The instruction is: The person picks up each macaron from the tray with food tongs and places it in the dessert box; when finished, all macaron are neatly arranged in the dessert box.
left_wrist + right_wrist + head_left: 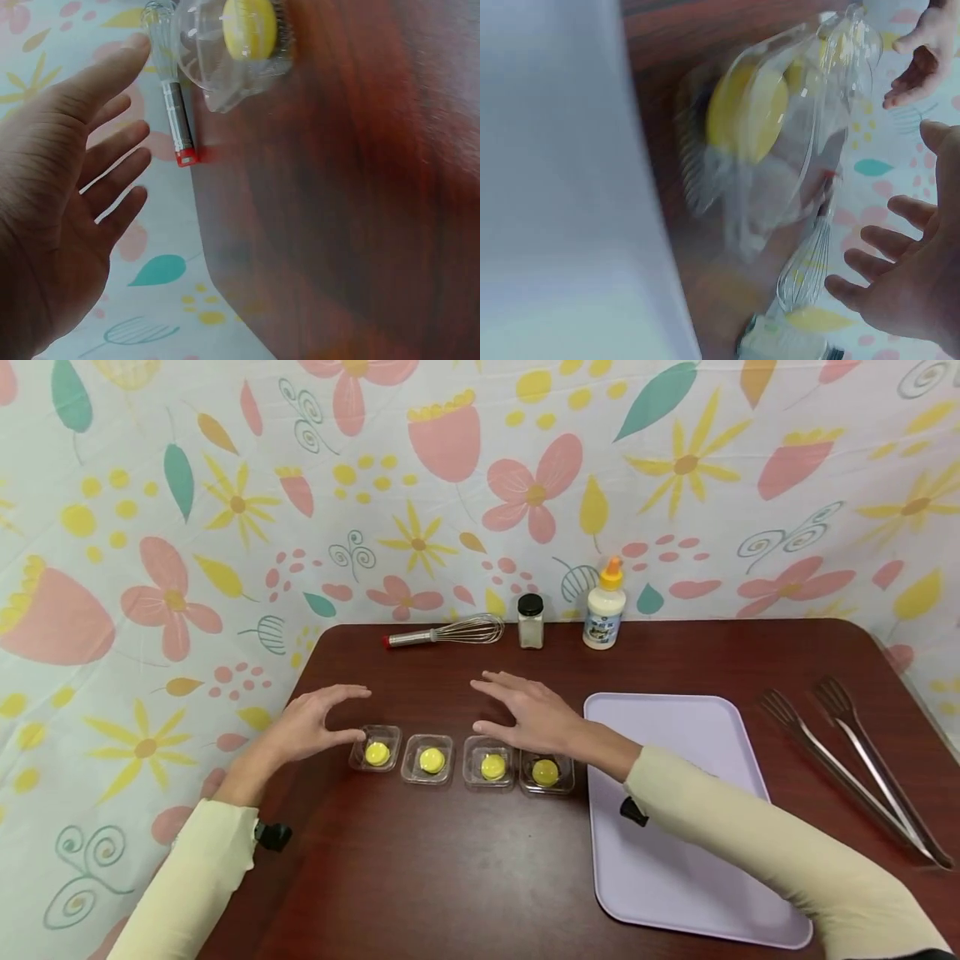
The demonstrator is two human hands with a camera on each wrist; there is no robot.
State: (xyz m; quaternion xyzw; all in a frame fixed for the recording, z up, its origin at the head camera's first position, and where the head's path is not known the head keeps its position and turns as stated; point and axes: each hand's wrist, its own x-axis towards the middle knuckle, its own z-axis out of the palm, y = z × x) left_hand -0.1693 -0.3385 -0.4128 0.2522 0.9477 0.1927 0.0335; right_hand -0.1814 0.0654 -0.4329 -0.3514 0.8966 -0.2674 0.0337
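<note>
Several small clear plastic containers [409,768] stand in a row, each with a round, shiny yellow piece [432,761] in it. My left hand [315,725] is over the left end of the row, thumb and fingers spread apart and holding nothing; its thumb tip overlaps the leftmost container in the head view. Over the right half of the row is my right hand [528,717], fingers extended and nothing in its grasp. It covers part of the rightmost container [568,781]. Both wrist views show spread fingers with no object between them.
A lilac tray [675,877] lies right of the row, under my right forearm. Metal tongs [870,760] rest at the far right. Along the back edge are a whisk [442,633], a black-capped jar [531,625] and an orange-tipped bottle [604,610]. A flowered cloth hangs behind.
</note>
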